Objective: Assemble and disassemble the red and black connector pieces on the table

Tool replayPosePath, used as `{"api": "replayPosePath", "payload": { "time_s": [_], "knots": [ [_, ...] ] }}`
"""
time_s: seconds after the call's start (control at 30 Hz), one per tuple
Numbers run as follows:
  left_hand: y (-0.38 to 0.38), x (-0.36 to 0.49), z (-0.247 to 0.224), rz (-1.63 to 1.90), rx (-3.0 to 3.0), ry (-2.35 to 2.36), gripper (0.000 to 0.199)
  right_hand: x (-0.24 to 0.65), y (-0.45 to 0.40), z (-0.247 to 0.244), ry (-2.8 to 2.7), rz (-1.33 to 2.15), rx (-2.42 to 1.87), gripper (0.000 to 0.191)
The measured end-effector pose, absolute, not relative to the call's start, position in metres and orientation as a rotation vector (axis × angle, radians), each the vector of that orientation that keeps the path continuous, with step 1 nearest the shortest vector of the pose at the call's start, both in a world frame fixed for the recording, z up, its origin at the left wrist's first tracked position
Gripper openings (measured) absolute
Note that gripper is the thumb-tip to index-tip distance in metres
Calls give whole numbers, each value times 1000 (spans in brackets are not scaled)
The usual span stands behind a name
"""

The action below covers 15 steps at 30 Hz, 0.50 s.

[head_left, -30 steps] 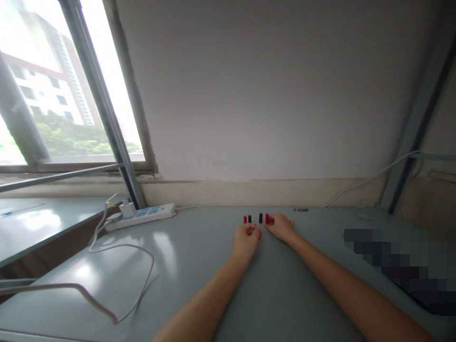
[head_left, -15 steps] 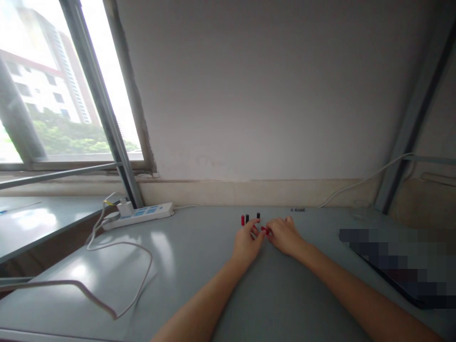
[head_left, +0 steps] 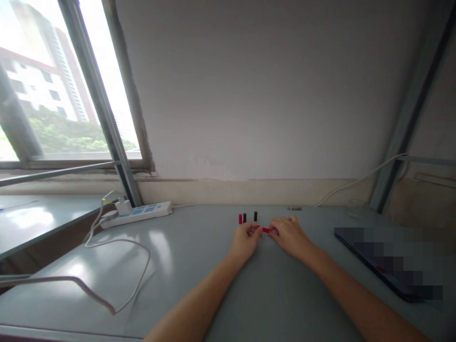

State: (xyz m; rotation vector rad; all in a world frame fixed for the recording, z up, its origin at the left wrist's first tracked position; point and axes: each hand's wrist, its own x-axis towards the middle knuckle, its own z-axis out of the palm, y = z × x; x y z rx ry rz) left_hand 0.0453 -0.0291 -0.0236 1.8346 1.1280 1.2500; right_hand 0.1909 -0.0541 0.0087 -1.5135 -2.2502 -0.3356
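My left hand point(head_left: 246, 237) and my right hand point(head_left: 289, 232) are close together over the grey table, both with fingers pinched. Between them lies a small red cylinder point(head_left: 265, 230), gripped at its left end by my left fingertips and at its right end by my right ones. Its exact kind is too small to make out. Just behind my left hand stand another red cylinder point(head_left: 240, 219) and a black cylinder point(head_left: 244, 217), side by side and upright. A second upright black cylinder point(head_left: 255, 216) is slightly to their right.
Several tiny dark pieces point(head_left: 294, 209) lie in a row near the wall. A white power strip point(head_left: 142, 214) with a looping cable point(head_left: 147, 259) occupies the left side. On the right rests a dark flat object point(head_left: 377, 270), partly pixelated. Metal posts point(head_left: 395, 147) frame the table.
The red cylinder between my hands now shows more of its length and lies nearly level. My right hand has shifted slightly right, away from the left; the view has moved slightly.
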Motion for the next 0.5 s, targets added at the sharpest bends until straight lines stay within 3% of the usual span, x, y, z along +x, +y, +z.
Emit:
{"api": "replayPosePath", "payload": {
  "time_s": [0.5],
  "knots": [
    [-25, 46, -22, 1271, 1615, 1095, 21, 190, -58, 7, -2258, -214, -1529, 10]
  ]
}}
